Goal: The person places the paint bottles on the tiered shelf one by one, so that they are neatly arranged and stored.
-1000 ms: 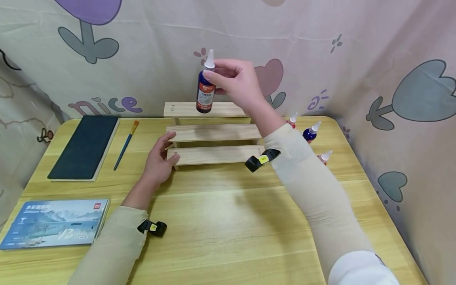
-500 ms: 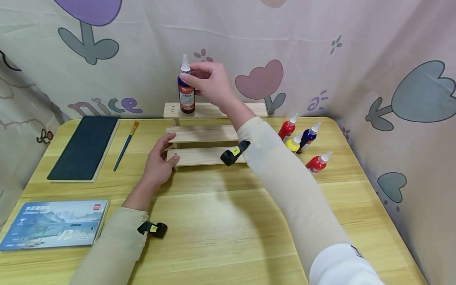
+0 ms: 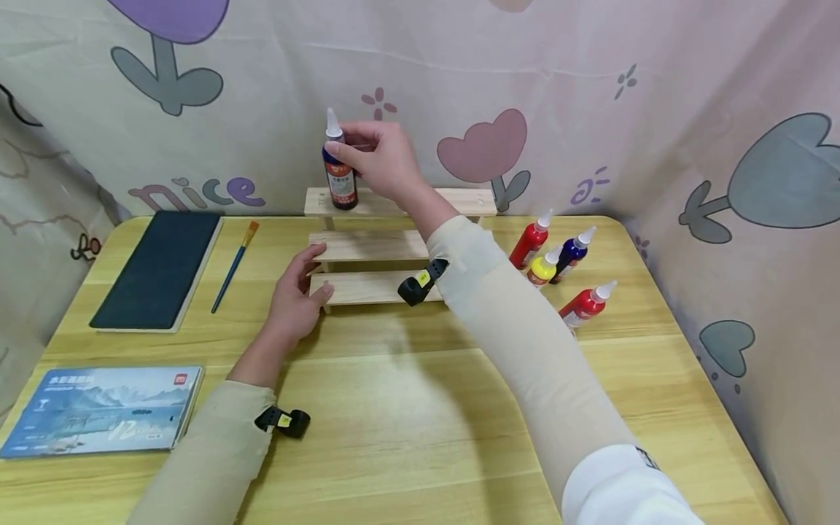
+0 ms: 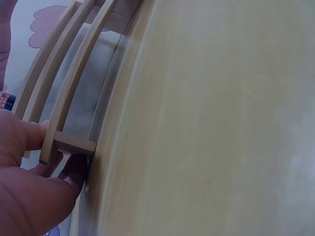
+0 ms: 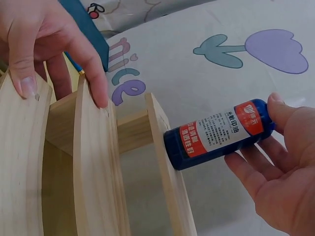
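Observation:
A three-tier wooden rack (image 3: 367, 288) stands at the back of the table. My right hand (image 3: 383, 157) pinches a dark blue ink bottle (image 3: 341, 182) with a white nozzle cap near its neck. The bottle is upright, its base at the left part of the top shelf (image 3: 420, 200). In the right wrist view the bottle (image 5: 216, 132) shows a red and white label, its base against the shelf board. My left hand (image 3: 295, 299) grips the left end of the rack's lower shelves; in the left wrist view its fingers (image 4: 74, 172) curl under the front board.
Two red bottles (image 3: 530, 243) (image 3: 584, 308), a yellow bottle (image 3: 542, 270) and another blue bottle (image 3: 572, 254) stand at the right. On the left lie a dark notebook (image 3: 157, 270), a paintbrush (image 3: 235, 268) and a blue picture-covered pad (image 3: 105, 412). A patterned curtain (image 3: 295, 87) hangs behind the table.
My right hand has carried the blue bottle left and slightly down to the top shelf's left part. The bottles at the right have come into fuller view. My left hand has stayed on the rack.

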`<state>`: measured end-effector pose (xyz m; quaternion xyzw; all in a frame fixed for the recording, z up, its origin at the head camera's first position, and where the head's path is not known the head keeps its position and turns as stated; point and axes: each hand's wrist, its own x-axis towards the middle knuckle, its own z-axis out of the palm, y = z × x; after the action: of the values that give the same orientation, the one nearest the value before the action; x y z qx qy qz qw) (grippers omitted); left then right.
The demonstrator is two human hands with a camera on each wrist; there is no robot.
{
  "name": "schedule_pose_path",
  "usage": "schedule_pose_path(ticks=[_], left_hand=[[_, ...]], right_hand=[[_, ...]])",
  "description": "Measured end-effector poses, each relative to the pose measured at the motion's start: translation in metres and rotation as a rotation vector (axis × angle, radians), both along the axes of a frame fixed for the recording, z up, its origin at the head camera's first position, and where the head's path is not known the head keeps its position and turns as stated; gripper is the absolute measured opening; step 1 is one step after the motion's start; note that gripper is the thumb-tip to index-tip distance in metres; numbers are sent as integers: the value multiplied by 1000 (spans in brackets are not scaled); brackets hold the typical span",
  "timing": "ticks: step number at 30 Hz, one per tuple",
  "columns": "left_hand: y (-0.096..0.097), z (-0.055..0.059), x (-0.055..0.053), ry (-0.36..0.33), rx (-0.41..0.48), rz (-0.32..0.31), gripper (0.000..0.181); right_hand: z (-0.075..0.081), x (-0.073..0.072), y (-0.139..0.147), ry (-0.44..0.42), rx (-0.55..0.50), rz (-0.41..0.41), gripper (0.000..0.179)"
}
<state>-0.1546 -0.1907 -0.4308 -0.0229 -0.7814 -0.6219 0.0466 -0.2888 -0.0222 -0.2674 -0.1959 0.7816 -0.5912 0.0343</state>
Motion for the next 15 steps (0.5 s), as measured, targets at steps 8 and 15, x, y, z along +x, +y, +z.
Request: schedule_pose_path(ticks=[8,15], left_hand=[[2,3,2,-2,11,-2,67],[3,5,3,-3,13,-5,66]], right_hand=[[3,2,3,28,32,-4,29],[2,2,4,66,32,-8,30]])
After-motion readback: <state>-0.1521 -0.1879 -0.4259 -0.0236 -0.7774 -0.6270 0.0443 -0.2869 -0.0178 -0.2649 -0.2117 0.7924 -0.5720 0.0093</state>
